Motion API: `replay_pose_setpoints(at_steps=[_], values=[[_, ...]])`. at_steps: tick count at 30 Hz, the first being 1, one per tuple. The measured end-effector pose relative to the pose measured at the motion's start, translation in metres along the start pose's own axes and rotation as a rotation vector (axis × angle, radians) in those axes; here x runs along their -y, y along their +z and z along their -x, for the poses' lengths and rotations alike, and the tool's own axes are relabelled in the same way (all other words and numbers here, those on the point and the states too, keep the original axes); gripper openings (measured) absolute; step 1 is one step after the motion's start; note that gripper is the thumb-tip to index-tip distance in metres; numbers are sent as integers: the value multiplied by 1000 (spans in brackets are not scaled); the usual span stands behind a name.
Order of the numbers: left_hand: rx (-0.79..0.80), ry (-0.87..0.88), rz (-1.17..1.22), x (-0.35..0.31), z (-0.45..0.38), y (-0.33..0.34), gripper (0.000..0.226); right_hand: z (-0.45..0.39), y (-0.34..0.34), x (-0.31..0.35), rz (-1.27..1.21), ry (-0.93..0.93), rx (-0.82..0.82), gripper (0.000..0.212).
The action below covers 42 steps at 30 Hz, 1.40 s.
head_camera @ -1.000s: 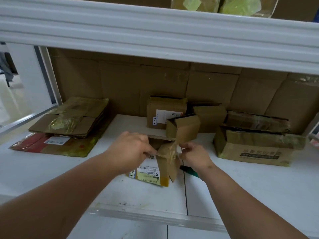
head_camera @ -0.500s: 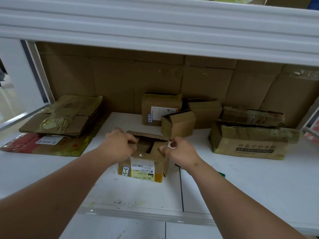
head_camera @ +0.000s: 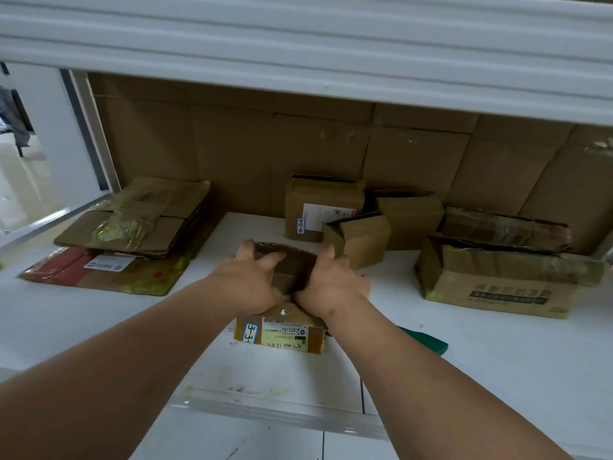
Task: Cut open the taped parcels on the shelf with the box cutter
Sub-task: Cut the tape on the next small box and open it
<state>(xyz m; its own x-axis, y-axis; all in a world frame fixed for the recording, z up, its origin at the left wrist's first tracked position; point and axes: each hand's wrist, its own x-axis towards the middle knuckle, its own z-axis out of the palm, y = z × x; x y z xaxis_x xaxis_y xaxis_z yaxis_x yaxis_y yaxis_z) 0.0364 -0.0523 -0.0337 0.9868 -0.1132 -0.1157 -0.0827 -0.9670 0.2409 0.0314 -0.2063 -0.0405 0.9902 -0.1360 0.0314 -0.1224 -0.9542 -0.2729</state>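
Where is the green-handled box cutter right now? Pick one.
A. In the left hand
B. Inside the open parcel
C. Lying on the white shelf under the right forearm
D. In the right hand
C: the green-handled box cutter lies on the white shelf, while both hands press the small cardboard parcel.

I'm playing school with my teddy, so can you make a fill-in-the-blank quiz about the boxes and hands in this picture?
1. Both hands, the left hand and the right hand, rest on top of the small ____ box.
2. The green box cutter lies on the white ____, under the right forearm.
3. The sticker on the parcel at the back reads 3-2-____.
4. The flattened boxes lie to the ____ of the hands.

Missing words: cardboard; shelf; 4; left
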Motion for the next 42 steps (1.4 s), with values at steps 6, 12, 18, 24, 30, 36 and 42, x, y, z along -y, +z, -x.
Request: replay_pose_setpoints(at_steps=[6,12,18,24,30,36,42], values=[[-151,14,-5,5,-1,3,90,-3,-12,-1,-258,-27,111,64],[-132,-51,-11,3,0,-4,108,-9,-19,-15,-513,-60,141,5],[-136,-146,-139,-5,-4,-4,120,1,-21,-23,-665,-58,148,16],[-121,-114,1,-4,-10,-10,88,4,-25,-43,-746,-21,232,42],[-174,-164,816,7,-12,-29,68,7,-23,-42,-924,18,350,45],[-208,-173,1335,16,-3,-24,80,12,-25,-22,-866,-136,430,45],[-353,-77,1329,36,-1,-28,92,9,-38,-6,-655,-360,264,49]])
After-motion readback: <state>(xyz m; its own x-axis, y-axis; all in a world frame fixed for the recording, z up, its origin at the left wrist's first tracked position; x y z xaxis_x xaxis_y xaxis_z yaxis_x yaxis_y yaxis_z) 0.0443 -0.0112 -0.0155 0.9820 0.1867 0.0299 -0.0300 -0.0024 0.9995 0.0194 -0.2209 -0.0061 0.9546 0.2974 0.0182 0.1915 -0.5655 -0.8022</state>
